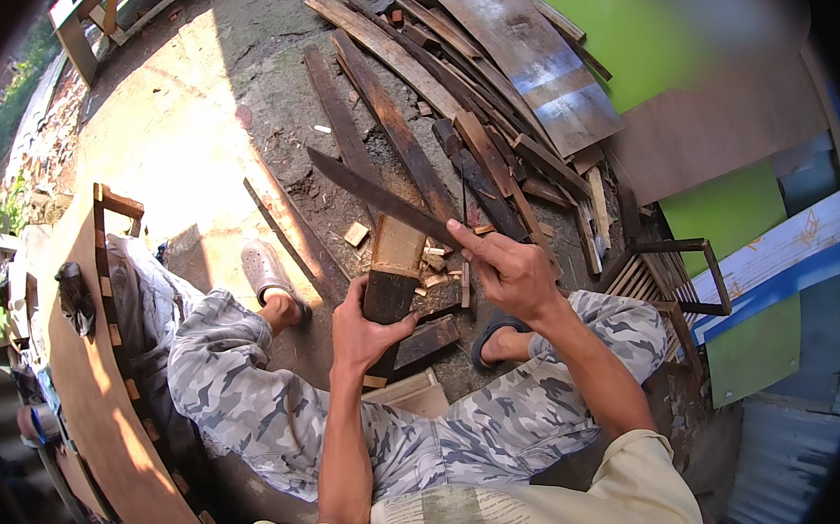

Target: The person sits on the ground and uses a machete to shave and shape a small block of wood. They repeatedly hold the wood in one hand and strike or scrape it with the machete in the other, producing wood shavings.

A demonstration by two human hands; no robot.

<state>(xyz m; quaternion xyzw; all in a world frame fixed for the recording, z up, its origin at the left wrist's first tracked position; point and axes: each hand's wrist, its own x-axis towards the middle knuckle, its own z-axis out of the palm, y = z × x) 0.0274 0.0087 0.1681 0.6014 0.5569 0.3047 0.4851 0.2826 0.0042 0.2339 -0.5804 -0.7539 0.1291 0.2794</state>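
Note:
My right hand [510, 273] is closed round the grip of a machete [377, 199], its index finger stretched along the back of the blade. The long dark blade points up and left, and passes over the far end of a wood block [390, 296]. I cannot tell whether the edge touches it. My left hand [365, 332] grips the block's near part, thumb on the right side and fingers on the left. The block's near part is dark; its far part [399, 244] is pale, bare wood. The machete's handle is hidden in my fist.
Wood chips and offcuts [357, 234] lie between my feet. Dark planks [395, 118] are piled ahead and to the right, beside a metal-like sheet [532, 50] and green panels [748, 210]. A slatted wooden frame [679, 278] stands right; a curved board [92, 382] stands left.

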